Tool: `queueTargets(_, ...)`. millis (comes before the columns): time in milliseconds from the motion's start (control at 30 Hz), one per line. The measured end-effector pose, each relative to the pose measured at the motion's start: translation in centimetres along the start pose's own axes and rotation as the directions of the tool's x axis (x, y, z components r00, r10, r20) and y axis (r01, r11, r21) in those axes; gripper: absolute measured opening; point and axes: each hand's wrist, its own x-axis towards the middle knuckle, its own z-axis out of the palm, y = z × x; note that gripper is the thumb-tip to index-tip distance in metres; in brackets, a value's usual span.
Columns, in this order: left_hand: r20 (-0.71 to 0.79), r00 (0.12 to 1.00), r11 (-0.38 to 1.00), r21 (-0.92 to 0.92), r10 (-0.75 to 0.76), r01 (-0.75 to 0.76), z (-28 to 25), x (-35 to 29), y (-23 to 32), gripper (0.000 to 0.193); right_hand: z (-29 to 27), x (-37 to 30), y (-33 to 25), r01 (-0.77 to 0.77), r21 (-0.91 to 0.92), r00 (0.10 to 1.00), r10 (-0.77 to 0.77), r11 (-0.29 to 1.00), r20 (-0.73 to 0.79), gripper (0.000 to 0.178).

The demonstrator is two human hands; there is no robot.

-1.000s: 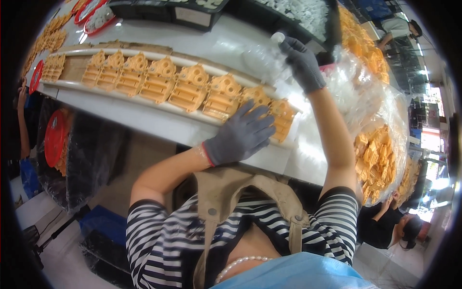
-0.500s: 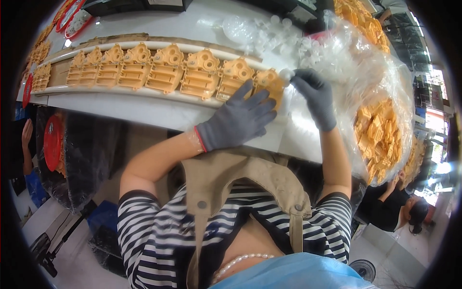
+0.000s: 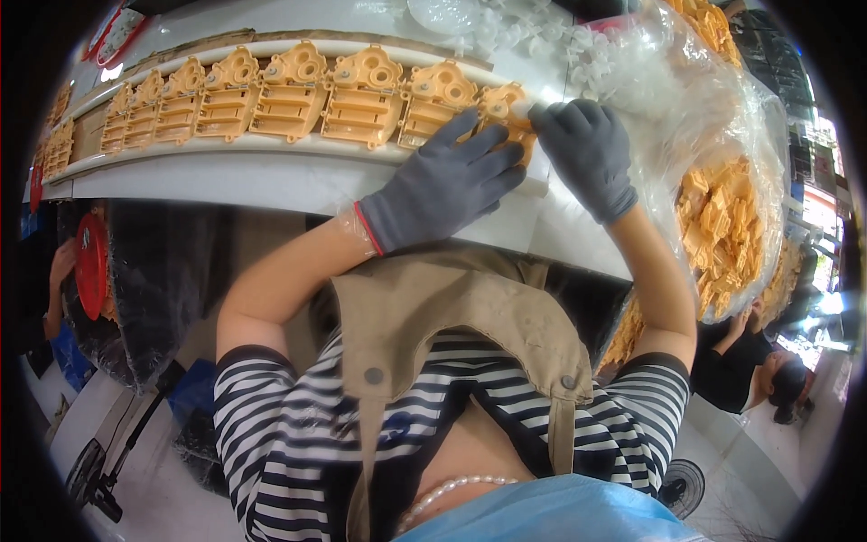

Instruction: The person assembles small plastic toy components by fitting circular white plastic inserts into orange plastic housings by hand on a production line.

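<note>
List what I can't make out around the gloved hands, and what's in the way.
Head view: some of the rightmost orange part, covered by the left hand.
Head view: whether the small white piece at the fingertips of the right hand is seated; too small and blurred.
Head view: how many heaped orange parts there are; they overlap.

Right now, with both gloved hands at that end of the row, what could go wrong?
The small white piece at the right hand's fingertips could slip and might get lost among the loose white pieces beyond the row.

The left hand lies over the end orange part; a push might jostle its close neighbours.

The clear plastic bag sits near the right hand and could perhaps get in its way.
</note>
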Motion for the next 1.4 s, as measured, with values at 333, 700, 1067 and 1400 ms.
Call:
queueTargets(333,0.006,1.0,0.999,-0.032,-0.013,0.014,0.0,0.0,-0.3,0.049,-1.3,1.0,-0.1,0.044,0.026,0.986,-0.047,0.999,0.163,0.019)
queueTargets(700,-0.025,1.0,0.998,-0.053,-0.017,0.015,-0.3,0.0,-0.3,0.038,2.0,5.2,4.8,-0.636,0.341,0.772,0.555,0.693,0.312,0.032)
queueTargets(1067,0.002,0.999,0.997,-0.067,-0.049,0.049,-0.2,-0.3,-0.4,0.038,2.2,10.1,5.5,-0.773,0.343,0.618,0.512,0.534,0.596,0.018)
queueTargets(1400,0.003,0.999,0.994,-0.096,-0.051,0.051,-0.1,0.0,-0.6,0.041,5.8,15.0,4.9,0.161,0.002,0.983,-0.161,0.987,0.086,0.008)
